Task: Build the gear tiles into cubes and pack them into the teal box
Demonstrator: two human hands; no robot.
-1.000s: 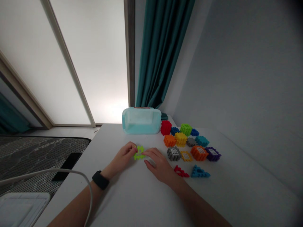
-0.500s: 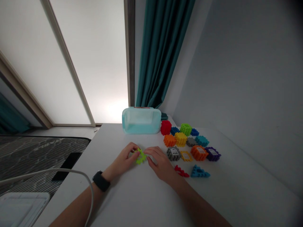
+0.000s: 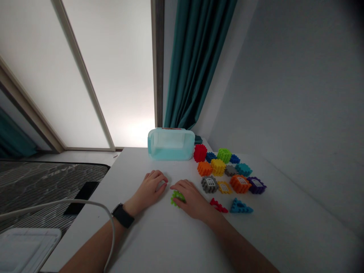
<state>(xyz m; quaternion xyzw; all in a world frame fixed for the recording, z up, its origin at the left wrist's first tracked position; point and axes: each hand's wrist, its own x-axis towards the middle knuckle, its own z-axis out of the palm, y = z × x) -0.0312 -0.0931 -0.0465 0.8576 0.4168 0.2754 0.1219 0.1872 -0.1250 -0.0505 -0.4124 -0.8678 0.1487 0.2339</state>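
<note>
Here the green piece (image 3: 178, 195) is gripped by the nearer right hand (image 3: 193, 201), between thumb and fingers, over the desk (image 3: 162, 239); leftward, the left hand (image 3: 150, 189) is left empty, loosely curled.

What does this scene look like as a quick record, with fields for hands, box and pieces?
Left hand: curled, apart from the green piece; dark watch on wrist
Right hand: partly covering the green piece; grip unclear
Box: translucent teal, near the far edge of the white table
Other pieces: multicolored toothed blocks; red triangle and blue triangle nearest viewer
</note>
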